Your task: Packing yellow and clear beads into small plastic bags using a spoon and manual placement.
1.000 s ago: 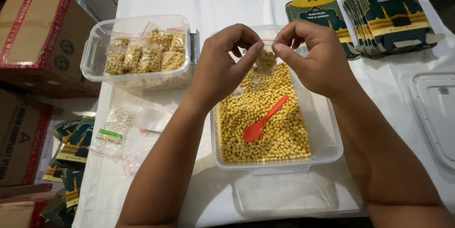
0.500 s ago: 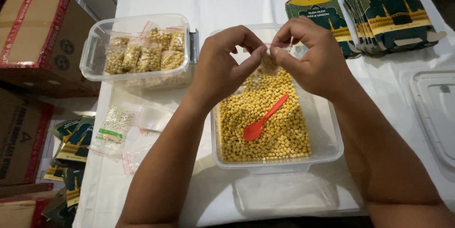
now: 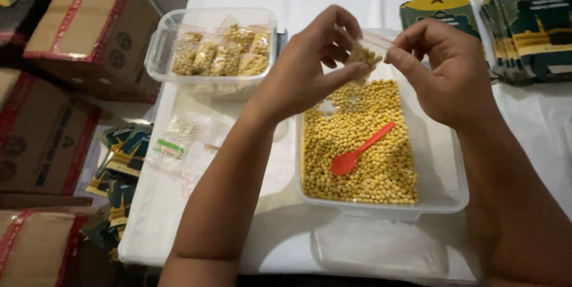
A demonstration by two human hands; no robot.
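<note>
Over a white table point(image 3: 196, 227), a person's two bare hands work above a clear plastic tub point(image 3: 444, 200) of small yellow beans point(image 3: 363, 156), where a red plastic spoon point(image 3: 361, 149) lies on the heap. At the near edge, a clear lid point(image 3: 381, 248) sits just in front of the tub. Above the beans, the left hand point(image 3: 310, 69) pinches a small clear bag point(image 3: 364, 56) of the same beans between thumb and fingers, while the right hand point(image 3: 447, 69), fingers curled, touches the bag's top edge with thumb and forefinger. Left of the tub lie empty bags point(image 3: 176, 141) on the cloth. Farther back stands a second clear tub point(image 3: 161, 54) of filled bags point(image 3: 223, 54). Stacks of dark green printed cards point(image 3: 530, 25) rest at the far right; cardboard boxes point(image 3: 77, 25) line the floor at left.
</note>
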